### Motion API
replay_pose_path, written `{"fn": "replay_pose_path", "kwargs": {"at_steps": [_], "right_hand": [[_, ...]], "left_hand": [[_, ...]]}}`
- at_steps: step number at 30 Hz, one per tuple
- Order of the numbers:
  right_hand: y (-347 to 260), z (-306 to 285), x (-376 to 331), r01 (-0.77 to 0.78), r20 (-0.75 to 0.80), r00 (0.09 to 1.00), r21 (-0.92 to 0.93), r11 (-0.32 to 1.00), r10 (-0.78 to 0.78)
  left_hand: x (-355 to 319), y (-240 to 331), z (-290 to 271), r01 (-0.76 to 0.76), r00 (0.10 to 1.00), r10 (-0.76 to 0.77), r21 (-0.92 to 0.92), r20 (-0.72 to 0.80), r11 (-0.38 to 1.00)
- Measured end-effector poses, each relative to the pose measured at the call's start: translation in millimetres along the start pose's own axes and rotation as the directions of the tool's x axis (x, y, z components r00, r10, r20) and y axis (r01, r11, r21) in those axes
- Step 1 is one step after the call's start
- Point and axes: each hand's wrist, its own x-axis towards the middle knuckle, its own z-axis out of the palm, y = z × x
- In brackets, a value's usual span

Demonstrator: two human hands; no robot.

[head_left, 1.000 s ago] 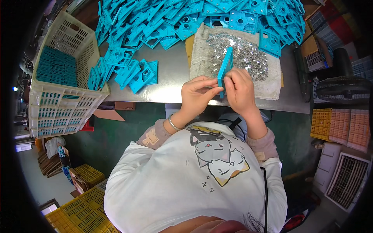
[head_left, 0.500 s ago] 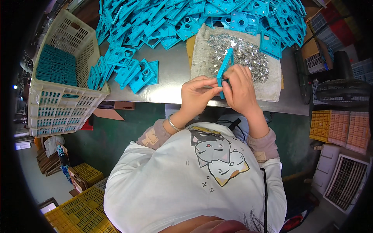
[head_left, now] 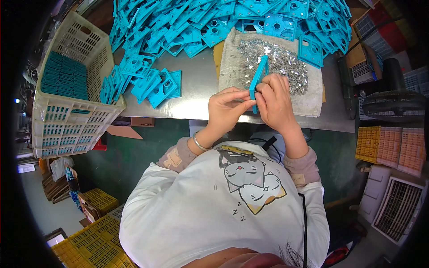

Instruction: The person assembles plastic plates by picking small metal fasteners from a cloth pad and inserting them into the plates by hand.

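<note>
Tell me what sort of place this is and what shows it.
Probably a factory or small workshop: a big heap of similar turquoise plates lies on a metal table, many small shiny metal pieces are spread on a cloth, and a whitish crate holds stacked turquoise parts.

My head view: wide, close and looking steeply down.
I wear this fisheye camera on my head, the left of 2 set side by side, and it faces down over my front and out across the metal worktable (head_left: 192,82). My white top (head_left: 187,201) lies nearest the lens and fills the lower middle of the frame; my left hand (head_left: 225,110) and right hand (head_left: 276,105) sit above it, just over the centre. The sweep reaches from a white crate (head_left: 53,102) at the upper left to a dark fan (head_left: 393,103) at the right. The picture is upright and unmirrored, and straight edges bend toward its rim.
</note>
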Motion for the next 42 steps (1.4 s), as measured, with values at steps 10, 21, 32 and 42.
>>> {"fn": "replay_pose_path", "kwargs": {"at_steps": [10, 21, 32, 42], "right_hand": [[2.0, -0.3, -6.7, -0.09, 0.027, 0.996, 0.066, 0.994, 0.088], [0.0, 5.6, -14.7, -0.13, 0.028, 0.991, 0.038, 0.991, 0.129], [5.2, -0.3, -9.9, 0.037, 0.034, 0.999, -0.123, 0.992, -0.034], [-4.2, 16.5, -17.8, -0.167, -0.08, 0.98, 0.186, 0.968, 0.185]], "left_hand": [[-1.3, -2.3, -2.6, 0.021, 0.999, -0.022, 0.022, 0.024, 1.0], [-1.5, 0.9, -1.7, -0.044, 0.997, 0.037, 0.113, 0.067, 0.993], [-0.2, 2.0, -4.0, 0.144, 0.989, -0.142, -0.046, 0.036, 0.989], [1.7, -2.9, -3.3, -0.293, 0.956, 0.27, 0.319, 0.116, 0.901]]}}
